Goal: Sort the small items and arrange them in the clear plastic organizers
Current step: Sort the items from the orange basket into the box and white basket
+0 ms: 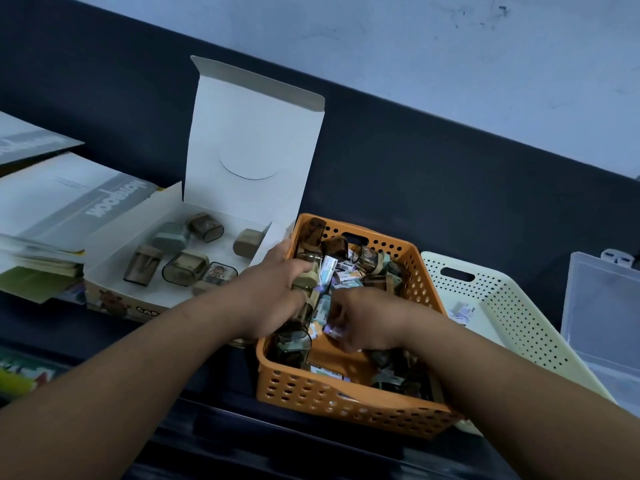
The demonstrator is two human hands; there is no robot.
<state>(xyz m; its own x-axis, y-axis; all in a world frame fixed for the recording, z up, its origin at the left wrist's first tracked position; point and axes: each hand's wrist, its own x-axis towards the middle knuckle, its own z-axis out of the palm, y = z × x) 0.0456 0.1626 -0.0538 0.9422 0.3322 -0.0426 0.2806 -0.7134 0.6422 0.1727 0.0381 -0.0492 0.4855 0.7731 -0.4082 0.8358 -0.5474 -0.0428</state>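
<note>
An orange perforated basket (349, 407) in front of me holds several small smoky-clear cases and small printed packets. My left hand (277, 296) reaches into its left side and grips a stack of the small cases (306, 289). My right hand (363, 320) is inside the basket's middle, fingers pinched on a small white and purple packet (335, 330). To the left, an open white cardboard box (256, 140) with its lid standing up holds several of the same small cases (185, 266). A clear plastic organizer (602, 306) lies at the far right.
A cream perforated basket (512, 306) sits right of the orange one, with a small packet (462, 313) in it. A stack of books and notebooks (69, 209) lies at the left. A dark panel and a pale wall rise behind the table.
</note>
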